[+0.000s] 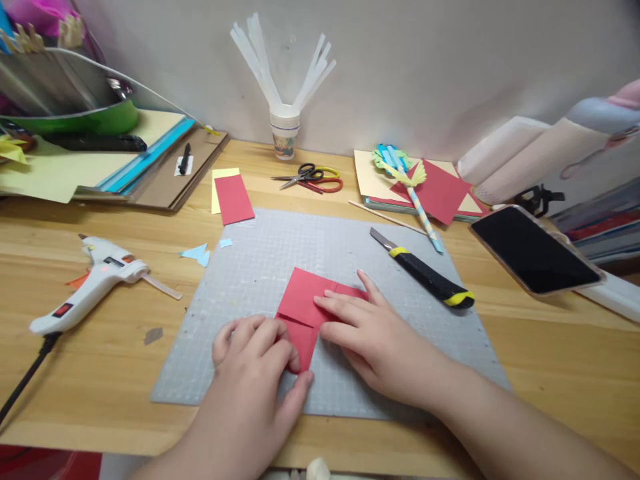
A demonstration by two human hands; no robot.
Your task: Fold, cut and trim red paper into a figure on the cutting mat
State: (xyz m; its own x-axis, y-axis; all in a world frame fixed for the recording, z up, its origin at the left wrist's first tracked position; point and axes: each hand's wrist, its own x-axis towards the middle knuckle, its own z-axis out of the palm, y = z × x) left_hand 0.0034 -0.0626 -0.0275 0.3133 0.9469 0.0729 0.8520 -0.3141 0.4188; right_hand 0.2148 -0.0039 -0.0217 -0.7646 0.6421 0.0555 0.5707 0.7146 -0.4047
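A folded piece of red paper [303, 293] lies on the grey cutting mat [240, 280], with a fold or slit across its left part. My left hand [260, 373] has curled fingers and its thumb at the paper's lower left flap, pinching it near the corner. My right hand [375, 333] rests over the paper's right side with fingers stretched out, pressing it down on the mat. Part of the paper is hidden under my hands. Right of them, a black and yellow utility knife [425, 273] lies on the mat with its blade out.
A white glue gun [103, 280] lies at left, near blue paper scraps [197, 253]. Scissors [305, 177], a paper cup with white sticks [285, 130] and red paper [235, 200] sit behind the mat. A paper flower [407, 177] and a phone [535, 247] are at right.
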